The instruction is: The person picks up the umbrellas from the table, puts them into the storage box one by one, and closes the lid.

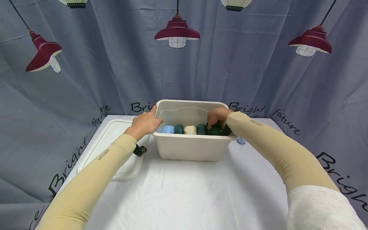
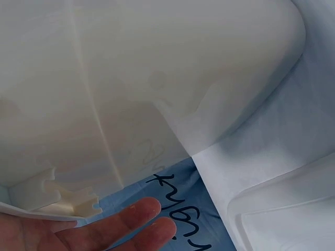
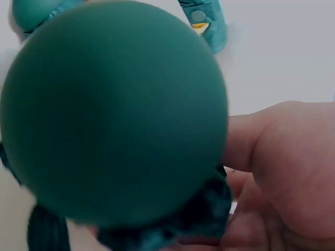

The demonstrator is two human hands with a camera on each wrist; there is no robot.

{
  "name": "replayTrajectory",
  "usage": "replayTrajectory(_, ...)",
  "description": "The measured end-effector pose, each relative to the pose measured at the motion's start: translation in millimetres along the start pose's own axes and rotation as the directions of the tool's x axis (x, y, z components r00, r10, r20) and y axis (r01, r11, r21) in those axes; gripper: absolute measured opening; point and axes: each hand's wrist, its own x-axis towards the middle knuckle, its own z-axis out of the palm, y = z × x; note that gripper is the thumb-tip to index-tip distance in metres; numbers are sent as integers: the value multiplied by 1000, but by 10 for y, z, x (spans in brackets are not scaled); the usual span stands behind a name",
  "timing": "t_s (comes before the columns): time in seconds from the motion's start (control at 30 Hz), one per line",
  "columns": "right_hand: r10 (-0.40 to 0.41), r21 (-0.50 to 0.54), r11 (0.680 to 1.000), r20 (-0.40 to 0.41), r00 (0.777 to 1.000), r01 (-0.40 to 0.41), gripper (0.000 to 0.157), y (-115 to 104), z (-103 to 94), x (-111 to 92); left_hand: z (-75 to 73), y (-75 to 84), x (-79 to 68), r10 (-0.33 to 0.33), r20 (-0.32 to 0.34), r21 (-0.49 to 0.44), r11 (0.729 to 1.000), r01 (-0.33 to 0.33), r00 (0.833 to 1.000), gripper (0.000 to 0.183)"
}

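A white plastic storage box (image 1: 189, 147) stands uncovered on the table. My left hand (image 1: 145, 123) holds its left rim, thumb over the inner side; in the left wrist view, fingers (image 2: 138, 214) extend past the box's rim. Inside the right end, my right hand (image 1: 219, 115) grips a dark green item. Close up in the right wrist view, it has a smooth round green top (image 3: 115, 115) and crumpled dark cloth (image 3: 199, 214) beneath, held between thumb and fingers. A row of rolled-looking bundles lies in the box, including a light blue one (image 1: 168, 129), a cream one (image 1: 190, 130) and dark green ones (image 1: 201, 129).
A white lid (image 1: 126, 172) lies on the white-covered table (image 1: 184, 198), left of the box. Something small and blue (image 1: 241, 140) shows beside the box's right end. Behind hangs a grey-blue curtain (image 1: 189, 73) printed with lamps and lettering.
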Motion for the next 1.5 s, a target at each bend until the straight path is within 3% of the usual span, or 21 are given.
replayTrajectory(0.13, -5, 25, 1000, 76, 997, 4, 35, 26, 61, 35, 17, 0, -20, -7, 20, -2, 1000, 7, 1000, 80)
replayTrajectory(0.4, -50, 72, 997, 124, 991, 41, 57, 102, 34, 79, 6, -15, -8, -2, 6, 7, 1000, 2, 1000, 80)
replayTrajectory(0.77, -116, 70, 992, 204, 972, 103, 64, 50, -29, 9, -7, -16, -2, -4, 11, 16, 1000, 4, 1000, 80)
replayTrajectory(1.07, -135, 64, 990, 176, 975, 125, 68, 71, -115, -84, -20, -19, 12, -3, 12, 11, 1000, 3, 1000, 81)
replayTrajectory(1.3, -160, 183, 973, 111, 981, 138, 66, 72, -180, -214, -28, -26, 11, -12, 8, 10, 1000, 12, 1000, 80)
replayTrajectory(1.5, -206, 202, 960, 42, 978, 194, 65, 131, -218, -313, -22, -17, 11, -8, 12, 10, 1000, 8, 1000, 81)
